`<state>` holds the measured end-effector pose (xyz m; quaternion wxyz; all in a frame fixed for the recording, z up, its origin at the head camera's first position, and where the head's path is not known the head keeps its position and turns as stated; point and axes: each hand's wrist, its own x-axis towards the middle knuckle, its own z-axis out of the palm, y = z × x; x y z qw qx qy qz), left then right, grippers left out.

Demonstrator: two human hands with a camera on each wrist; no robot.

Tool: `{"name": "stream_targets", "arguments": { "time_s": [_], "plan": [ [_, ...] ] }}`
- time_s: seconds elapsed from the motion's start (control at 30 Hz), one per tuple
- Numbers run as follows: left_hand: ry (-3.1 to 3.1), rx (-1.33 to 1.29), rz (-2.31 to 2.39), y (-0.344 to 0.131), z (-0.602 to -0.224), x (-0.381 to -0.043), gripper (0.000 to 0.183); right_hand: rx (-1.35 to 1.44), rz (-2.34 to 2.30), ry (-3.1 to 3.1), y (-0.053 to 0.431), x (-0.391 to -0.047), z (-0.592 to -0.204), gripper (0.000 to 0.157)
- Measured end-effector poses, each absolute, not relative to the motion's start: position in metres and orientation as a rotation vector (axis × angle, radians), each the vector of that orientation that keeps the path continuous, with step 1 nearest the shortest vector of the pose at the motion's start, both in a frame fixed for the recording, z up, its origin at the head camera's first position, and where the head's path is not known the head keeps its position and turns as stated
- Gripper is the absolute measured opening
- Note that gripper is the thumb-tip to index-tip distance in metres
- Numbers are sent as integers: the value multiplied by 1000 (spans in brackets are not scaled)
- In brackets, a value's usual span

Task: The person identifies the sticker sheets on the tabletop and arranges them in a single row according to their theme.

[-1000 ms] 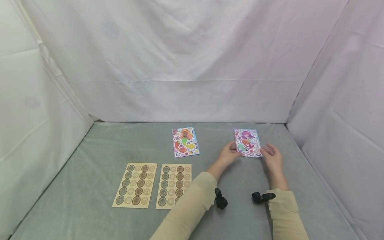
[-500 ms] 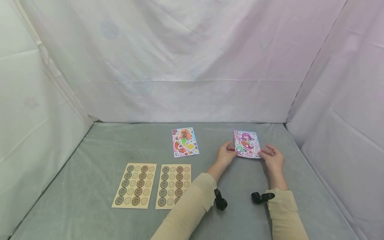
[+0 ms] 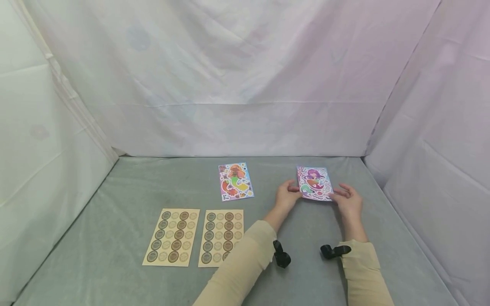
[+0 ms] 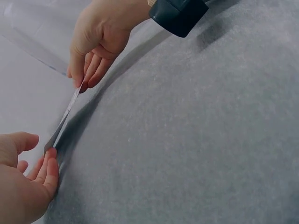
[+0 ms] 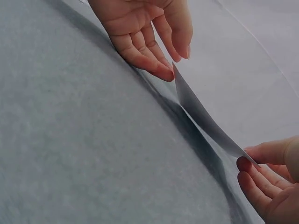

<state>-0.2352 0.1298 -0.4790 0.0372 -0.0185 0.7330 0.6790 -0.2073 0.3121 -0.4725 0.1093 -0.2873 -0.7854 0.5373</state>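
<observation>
A purple-haired mermaid sticker sheet (image 3: 315,183) is at the back right in the head view. Its near edge is lifted off the cloth in both wrist views. My right hand (image 3: 349,204) pinches the near right corner between thumb and fingers, as the right wrist view shows for the right hand (image 5: 275,177). At the near left corner, my left hand (image 3: 286,199) touches the sheet with extended fingers; in the left wrist view the thumb of this left hand (image 4: 25,177) stands away from it.
Another mermaid sticker sheet (image 3: 236,182) lies left of the hands. Nearer the front are two beige sheets of round labels, the left sheet (image 3: 171,237) and the right sheet (image 3: 220,238), partly covered by the left sleeve (image 3: 245,259). White curtains (image 3: 245,85) border the grey cloth (image 3: 95,229).
The mermaid sheet has come slightly towards me and its far edge sits lower. My left hand has shifted a little left; the right hand has barely moved.
</observation>
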Motion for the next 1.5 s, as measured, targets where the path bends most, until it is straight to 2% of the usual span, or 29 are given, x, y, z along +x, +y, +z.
{"name": "stream_targets", "arguments": {
  "time_s": [0.63,1.33,1.5],
  "plan": [
    [2131,-82,2194,129,-463,-236,57,-838,1634,-2252,307,-203,-452,60],
    [1953,11,2265,122,-452,-236,57,-712,1892,-2145,305,-191,-422,66],
    [1933,36,2256,118,-450,-233,54,-650,1861,-2190,310,-193,-428,67]
  ]
}}
